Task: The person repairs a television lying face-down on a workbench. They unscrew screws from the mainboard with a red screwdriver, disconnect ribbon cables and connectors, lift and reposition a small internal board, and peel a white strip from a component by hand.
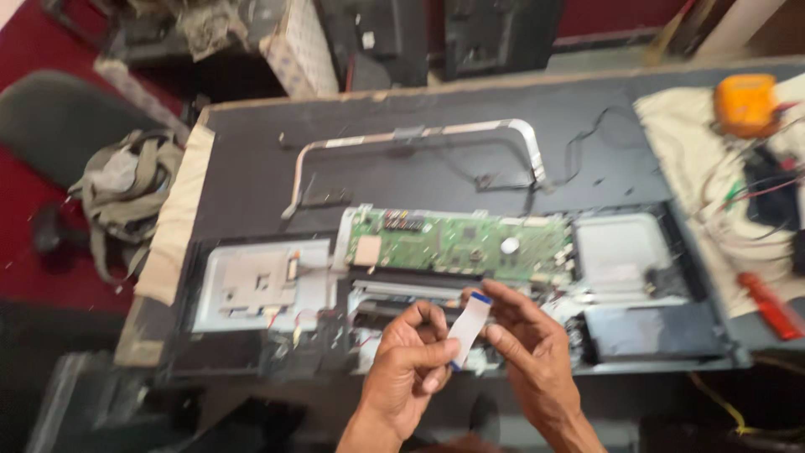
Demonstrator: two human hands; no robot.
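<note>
Fingers [436,352] of both hands pinch white ribbon cable [468,329] | long axis near-upright, blue tip up-right

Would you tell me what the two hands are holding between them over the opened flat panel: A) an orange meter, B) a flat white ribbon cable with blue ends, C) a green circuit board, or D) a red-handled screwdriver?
B: the left hand and right hand pinch a flat white ribbon cable with blue ends, just below the green circuit board.

We see a matt green circuit board [457,245], dull grey metal plates [260,285], a smooth white plastic ribbon cable [467,329] and rumpled beige cloth [700,168].
</note>
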